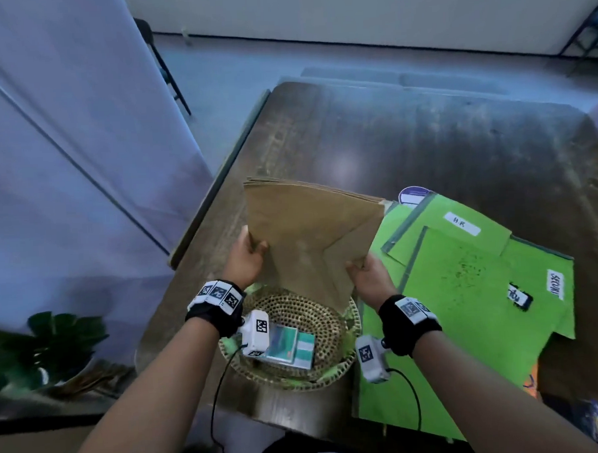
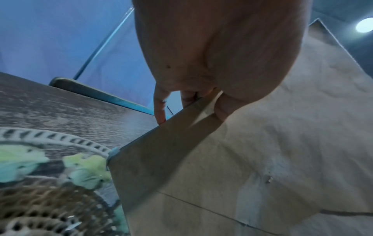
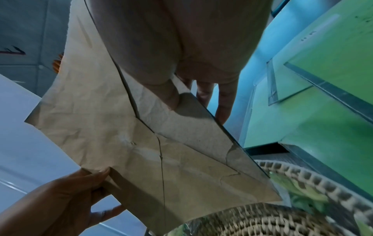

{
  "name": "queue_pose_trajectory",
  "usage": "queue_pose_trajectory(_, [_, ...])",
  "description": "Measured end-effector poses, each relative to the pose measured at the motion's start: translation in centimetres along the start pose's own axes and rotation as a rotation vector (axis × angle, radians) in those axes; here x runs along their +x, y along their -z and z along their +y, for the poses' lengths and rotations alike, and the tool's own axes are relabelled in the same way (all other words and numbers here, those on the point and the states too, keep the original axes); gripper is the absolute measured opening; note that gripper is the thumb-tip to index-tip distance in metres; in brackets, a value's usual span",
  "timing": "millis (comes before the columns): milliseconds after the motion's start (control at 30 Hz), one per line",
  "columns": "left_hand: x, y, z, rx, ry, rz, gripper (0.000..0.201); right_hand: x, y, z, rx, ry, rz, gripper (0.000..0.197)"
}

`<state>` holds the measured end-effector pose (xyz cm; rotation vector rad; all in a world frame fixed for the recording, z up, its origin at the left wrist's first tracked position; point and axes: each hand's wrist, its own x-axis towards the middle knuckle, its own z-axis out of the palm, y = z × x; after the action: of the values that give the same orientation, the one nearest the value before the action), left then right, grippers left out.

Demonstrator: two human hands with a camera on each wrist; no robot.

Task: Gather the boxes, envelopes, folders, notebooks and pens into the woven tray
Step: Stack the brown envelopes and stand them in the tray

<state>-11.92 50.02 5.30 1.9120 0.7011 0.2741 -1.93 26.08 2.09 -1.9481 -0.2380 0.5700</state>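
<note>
1. I am holding a stack of brown envelopes (image 1: 308, 239) upright with both hands, its lowest corner dipping into the woven tray (image 1: 332, 314).
2. My left hand (image 1: 246, 259) is pinching the left edge of the stack, thumb on the side facing me and fingers behind it.
3. My right hand (image 1: 370, 274) is pinching the right edge the same way; the right wrist view is showing the thumb (image 3: 167, 94) pressed on the paper.
4. The tray is sitting at the near edge of the dark wooden table (image 1: 441, 144), and small boxes (image 1: 289, 345) are lying inside it.
5. Green folders (image 1: 464, 287) are lying overlapped on the table just to the right of the tray, some with white labels.
6. A leafy plant (image 1: 56, 343) is standing off to my left, below the table.
</note>
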Motion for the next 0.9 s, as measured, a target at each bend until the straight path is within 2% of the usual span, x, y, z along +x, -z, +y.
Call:
queue_pose_trajectory(67, [0.3, 0.6, -1.7, -0.014, 0.008, -0.035, 0.027, 1.5, -1.5, 2.8, -0.001, -0.037, -0.011, 0.032])
queue_pose_trajectory(133, [0.5, 0.9, -3.2, -0.030, 0.025, -0.093, 0.029, 2.2, -2.5, 4.3, -0.024, -0.049, -0.005, 0.026])
queue_pose_trajectory(233, [1.5, 1.2, -5.9, -0.001, 0.061, -0.161, 0.030, -0.3, -3.1, 0.6, -0.084, -0.060, 0.041, 0.020])
queue_pose_trajectory(333, [2.8, 1.2, -7.9, 0.091, 0.059, -0.195, 0.027, -0.8, -3.8, -0.2, -0.116, -0.091, 0.055, 0.026])
queue_pose_trajectory(500, [4.4, 1.5, -8.2, 0.314, 0.035, -0.231, 0.014, 0.0, -5.2, 0.3, -0.159, -0.184, 0.030, 0.035])
queue_pose_trajectory(633, [5.4, 1.4, -8.6, 0.373, 0.041, -0.245, 0.012, 0.7, -5.6, 0.8, -0.163, -0.230, 0.077, 0.037])
queue_pose_trajectory(733, [5.8, 1.1, -9.5, 0.447, 0.062, -0.272, 0.011, 1.0, -5.5, 1.7, -0.231, -0.283, 0.055, 0.037])
queue_pose_trajectory(900, [6.1, 0.5, -10.1, 0.404, 0.086, -0.239, 0.011, 1.4, -5.6, 2.6, -0.289, -0.317, 0.076, 0.035])
